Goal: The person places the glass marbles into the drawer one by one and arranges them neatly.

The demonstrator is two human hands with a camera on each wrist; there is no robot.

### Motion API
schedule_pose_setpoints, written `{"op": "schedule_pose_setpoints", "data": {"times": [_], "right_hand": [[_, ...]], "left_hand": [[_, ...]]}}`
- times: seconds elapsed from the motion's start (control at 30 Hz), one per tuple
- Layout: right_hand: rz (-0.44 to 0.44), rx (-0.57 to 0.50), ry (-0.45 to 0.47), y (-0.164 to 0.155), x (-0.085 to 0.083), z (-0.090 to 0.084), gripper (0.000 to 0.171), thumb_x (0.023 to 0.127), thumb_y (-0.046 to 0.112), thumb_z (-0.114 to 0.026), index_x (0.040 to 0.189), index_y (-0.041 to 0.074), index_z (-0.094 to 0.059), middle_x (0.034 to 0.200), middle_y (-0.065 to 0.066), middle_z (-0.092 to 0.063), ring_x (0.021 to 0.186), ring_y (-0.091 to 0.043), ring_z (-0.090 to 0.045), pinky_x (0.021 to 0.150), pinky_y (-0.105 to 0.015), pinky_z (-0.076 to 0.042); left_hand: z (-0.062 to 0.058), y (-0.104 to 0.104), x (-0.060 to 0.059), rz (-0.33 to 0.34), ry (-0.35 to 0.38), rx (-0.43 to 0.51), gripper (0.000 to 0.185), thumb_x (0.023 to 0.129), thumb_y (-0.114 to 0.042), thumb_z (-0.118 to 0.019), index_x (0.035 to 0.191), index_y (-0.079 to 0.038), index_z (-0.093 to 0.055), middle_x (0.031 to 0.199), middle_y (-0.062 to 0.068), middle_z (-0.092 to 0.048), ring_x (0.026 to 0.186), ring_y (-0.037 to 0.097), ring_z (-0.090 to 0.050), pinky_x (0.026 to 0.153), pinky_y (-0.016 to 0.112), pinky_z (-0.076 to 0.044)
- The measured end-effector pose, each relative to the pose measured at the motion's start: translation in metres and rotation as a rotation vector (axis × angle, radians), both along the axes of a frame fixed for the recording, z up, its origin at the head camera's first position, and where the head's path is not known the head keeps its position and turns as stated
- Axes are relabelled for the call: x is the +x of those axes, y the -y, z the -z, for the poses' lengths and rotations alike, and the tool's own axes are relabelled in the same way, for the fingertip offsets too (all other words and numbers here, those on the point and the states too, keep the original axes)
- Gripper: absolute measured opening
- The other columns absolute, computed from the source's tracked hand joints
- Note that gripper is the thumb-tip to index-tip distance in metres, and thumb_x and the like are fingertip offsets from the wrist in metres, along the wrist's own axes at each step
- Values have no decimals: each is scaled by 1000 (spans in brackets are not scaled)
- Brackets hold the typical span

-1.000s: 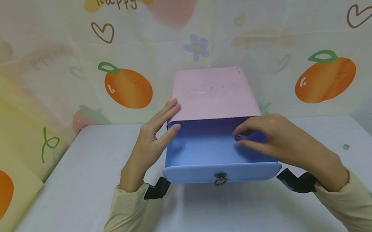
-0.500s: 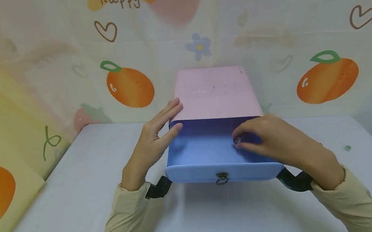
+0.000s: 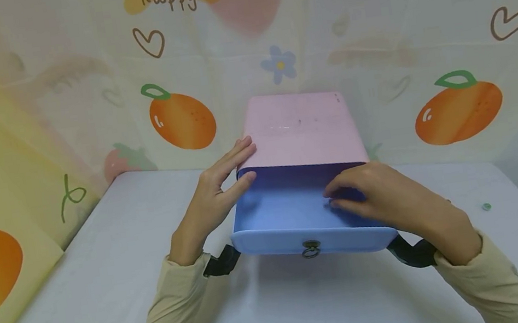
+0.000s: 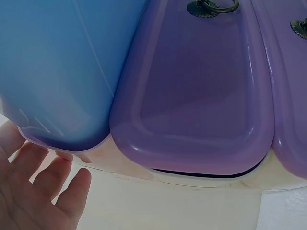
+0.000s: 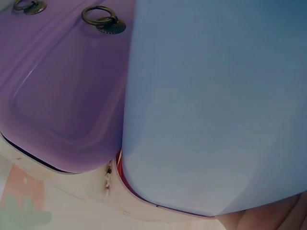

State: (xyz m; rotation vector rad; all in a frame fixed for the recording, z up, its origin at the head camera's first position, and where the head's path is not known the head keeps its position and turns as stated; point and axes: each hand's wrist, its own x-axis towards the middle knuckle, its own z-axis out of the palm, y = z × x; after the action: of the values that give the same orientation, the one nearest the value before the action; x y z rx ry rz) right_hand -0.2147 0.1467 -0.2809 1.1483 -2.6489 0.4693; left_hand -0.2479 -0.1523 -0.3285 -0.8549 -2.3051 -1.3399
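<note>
In the head view, a small pink-topped drawer cabinet [image 3: 301,130] stands on the table with its blue top drawer [image 3: 270,243] pulled out. My left hand [image 3: 207,204] rests against the cabinet's left side, fingers mostly straight. My right hand [image 3: 388,198] reaches over the drawer's right side, its thumb and fingertips bent and slightly apart inside. No object shows clearly between those fingertips; a faint dark spot lies by the thumb. A metal ring pull [image 3: 311,251] hangs on the drawer front. In the left wrist view the left fingers [image 4: 48,177] lie beside the drawer opening.
Purple lower drawers [image 4: 196,96] with ring pulls sit shut beneath the blue one. A small green round piece [image 3: 486,207] lies on the white table [image 3: 84,296] to the right. Behind the cabinet hangs a printed cloth [image 3: 367,14].
A small dark round object was visible between the right fingertips in both earlier frames; now it is not seen there. The left hand keeps its place, and the drawer stays pulled out.
</note>
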Motion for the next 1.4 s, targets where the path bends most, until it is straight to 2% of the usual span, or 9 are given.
{"op": "schedule_pose_setpoints", "data": {"times": [0.43, 0.63, 0.77, 0.83, 0.93, 1.1, 1.23, 1.33, 1.4], "right_hand": [[-55, -133, -187, -20, 10, 2, 29, 74, 2, -82, 100, 14, -75, 97, 6, -75, 90, -12, -71, 77, -33, -59], [-48, -189, -227, -31, 16, 5, 40, 68, -1, -86, 102, 15, -75, 103, 5, -75, 97, -18, -71, 93, -2, -43], [-47, -231, -237, -37, 18, 9, 47, 64, -5, -87, 105, 15, -75, 105, 3, -74, 100, -21, -70, 98, 2, -35], [-48, -242, -240, -39, 19, 10, 42, 68, -1, -86, 106, 13, -74, 106, 1, -74, 102, -21, -69, 98, 1, -36], [-39, -253, -254, -43, 20, 13, 24, 87, 24, -77, 107, 12, -74, 108, 0, -73, 105, -21, -67, 99, 0, -36], [4, -274, -286, -48, 23, 16, 48, 96, 52, -52, 108, 11, -74, 109, -1, -72, 104, -20, -67, 99, 1, -36], [44, -282, -284, -51, 27, 17, 28, 85, 26, -79, 109, 11, -74, 107, -2, -73, 100, -21, -68, 98, 0, -37], [74, -286, -282, -55, 30, 18, 39, 73, 6, -86, 110, 11, -75, 105, -3, -74, 97, -22, -70, 97, 0, -37], [90, -293, -284, -57, 31, 19, 32, 81, 19, -82, 111, 11, -75, 105, -3, -74, 96, -22, -70, 96, 0, -37]], "left_hand": [[1, 0, 0, -2, -3, -7, 49, 98, -15, -60, 146, -15, -51, 157, -3, -43, 149, 9, -31, 123, 43, -29], [1, 0, 1, -3, -2, -8, 49, 98, -16, -60, 146, -15, -51, 157, -4, -42, 149, 9, -31, 122, 43, -30], [1, 0, 1, -6, 4, -9, 50, 98, -16, -60, 147, -15, -50, 157, -4, -41, 150, 9, -31, 122, 44, -30], [1, 0, 1, -6, 7, -7, 50, 98, -16, -60, 147, -16, -50, 157, -5, -41, 150, 8, -30, 122, 44, -29], [1, 0, 1, -6, 9, -5, 49, 98, -16, -60, 147, -16, -50, 157, -5, -41, 150, 8, -30, 122, 43, -29], [1, 0, 1, -2, 8, -7, 49, 98, -16, -59, 147, -15, -50, 158, -5, -41, 150, 8, -30, 122, 44, -29], [1, 0, 0, -1, 4, -5, 49, 98, -16, -60, 147, -15, -50, 157, -5, -41, 150, 8, -30, 123, 43, -29], [0, 0, 0, 2, 1, -3, 49, 98, -15, -60, 146, -15, -50, 157, -4, -42, 150, 8, -30, 123, 43, -29], [0, 0, 0, 3, 2, -2, 49, 98, -15, -60, 146, -15, -50, 157, -4, -42, 150, 8, -30, 123, 43, -29]]}}
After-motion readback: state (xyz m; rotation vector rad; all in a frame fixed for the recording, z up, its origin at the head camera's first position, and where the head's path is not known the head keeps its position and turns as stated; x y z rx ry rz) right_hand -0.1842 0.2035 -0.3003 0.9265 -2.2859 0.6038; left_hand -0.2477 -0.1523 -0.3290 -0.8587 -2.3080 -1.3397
